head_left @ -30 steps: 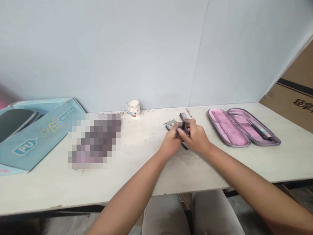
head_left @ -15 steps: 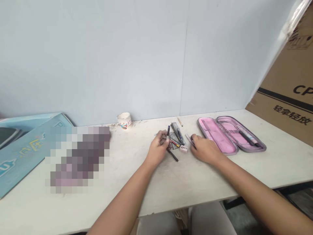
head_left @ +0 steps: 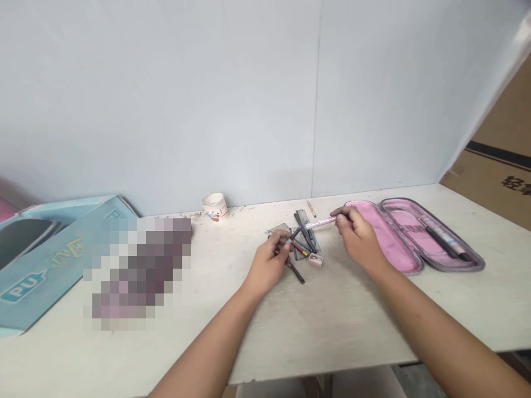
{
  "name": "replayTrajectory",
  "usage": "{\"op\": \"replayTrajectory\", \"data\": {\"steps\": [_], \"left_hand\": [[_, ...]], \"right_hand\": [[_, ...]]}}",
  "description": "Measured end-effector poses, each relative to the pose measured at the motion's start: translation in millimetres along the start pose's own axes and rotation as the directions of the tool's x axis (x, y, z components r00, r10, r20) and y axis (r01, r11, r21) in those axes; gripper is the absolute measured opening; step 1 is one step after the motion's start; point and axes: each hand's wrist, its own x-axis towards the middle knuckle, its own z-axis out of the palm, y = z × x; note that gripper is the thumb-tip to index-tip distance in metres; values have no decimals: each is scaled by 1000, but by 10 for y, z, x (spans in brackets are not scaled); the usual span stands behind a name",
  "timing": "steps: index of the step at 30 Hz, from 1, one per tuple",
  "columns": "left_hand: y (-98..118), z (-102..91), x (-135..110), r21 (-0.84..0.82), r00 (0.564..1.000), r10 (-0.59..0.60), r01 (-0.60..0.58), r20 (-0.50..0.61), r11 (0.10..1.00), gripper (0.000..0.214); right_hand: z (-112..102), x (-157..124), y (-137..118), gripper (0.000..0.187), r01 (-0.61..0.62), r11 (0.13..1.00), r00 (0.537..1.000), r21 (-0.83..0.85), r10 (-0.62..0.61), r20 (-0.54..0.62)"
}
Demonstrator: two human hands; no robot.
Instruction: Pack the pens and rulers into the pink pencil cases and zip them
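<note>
- L hand (head_left: 267, 264) nearest, low on the tabletop (head_left: 332, 337), partly closed, fingers curled at edge of the pile; dark pen (head_left: 297, 272) ran past them, firm grip or not couldn't tell.
- R hand (head_left: 360, 237) just right of pile, raised off tabletop, thumb + fingers closed on pink pen (head_left: 321, 223).
- Pink pen: slim, pale pink barrel, held roughly level, tip end pointing L over the pile, not touching L hand.
- Pile of stationery (head_left: 302, 243) between the hands: dark pens, red-and-yellow pencil (head_left: 300, 248), grey metal strips + a flat grey triangular piece, all crossed over each other, lying flat.
- Pink sharpener (head_left: 315, 260) at front edge of pile, w/ small gap to R hand.
- Short pencil (head_left: 311, 209) lay alone behind pile.
- Zip pencil case (head_left: 410, 236) open flat to R, pink lining, grey rim, R hand just in front of its L half; dark-and-pink pen (head_left: 443, 239) in R half.
- Blurred object (head_left: 139, 271) L of hands, detail hidden.
- Blue printed box (head_left: 62, 254) far L, paper cup (head_left: 214, 207) at back by wall panel (head_left: 207, 99), cardboard box (head_left: 501, 166) far R.
</note>
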Motion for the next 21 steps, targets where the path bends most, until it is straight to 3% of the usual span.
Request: {"op": "replayTrajectory", "data": {"steps": [7,12,18,21], "left_hand": [[50,37,-39,229,999,19,-25,29,973,18],[37,38,-53,332,995,40,-68,91,941,19],[20,51,-54,404,993,68,-99,92,909,18],[11,51,-49,406,993,81,-110,87,907,17]], "right_hand": [[-64,-55,66,19,32,999,999,10,-32,43],[-10,-89,38,19,125,991,978,-49,-115,172],[3,-127,33,38,5,991,957,-135,35,289],[-23,-111,68,31,-51,998,936,-26,57,348]]}}
